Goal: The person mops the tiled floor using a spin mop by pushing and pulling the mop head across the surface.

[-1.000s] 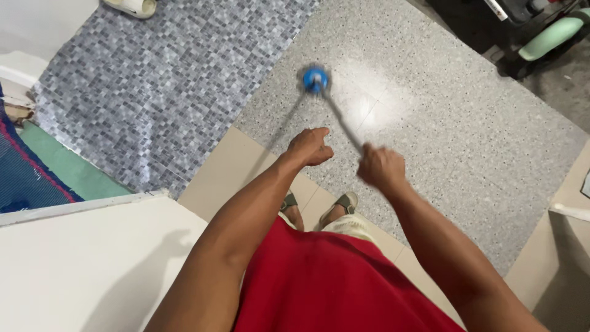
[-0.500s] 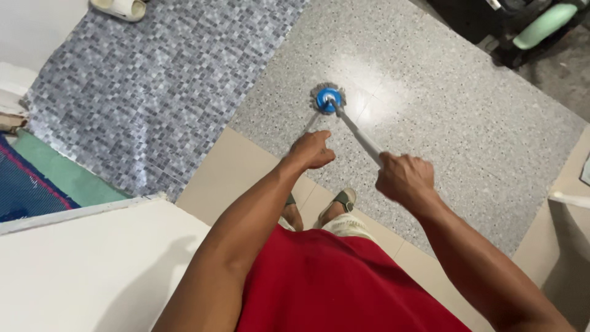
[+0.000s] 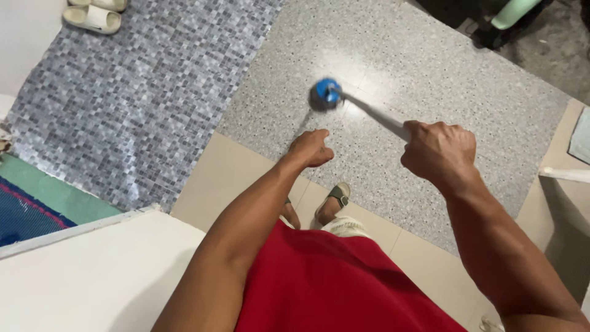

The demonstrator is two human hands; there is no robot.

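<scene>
Right hand [image 3: 439,150] clenched around grey mop handle [image 3: 375,115], left hand [image 3: 312,147] loosely curled and apparently empty, blue mop head [image 3: 326,93] on speckled floor [image 3: 430,80], pale sandals [image 3: 92,15] at the mosaic floor's far-left corner

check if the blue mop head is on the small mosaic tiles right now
No, the blue mop head rests on the speckled grey floor, to the right of the mosaic tiles.

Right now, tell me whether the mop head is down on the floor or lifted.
Cannot tell: the blue mop head is motion-blurred over the speckled floor. Right hand grips its handle.
</scene>
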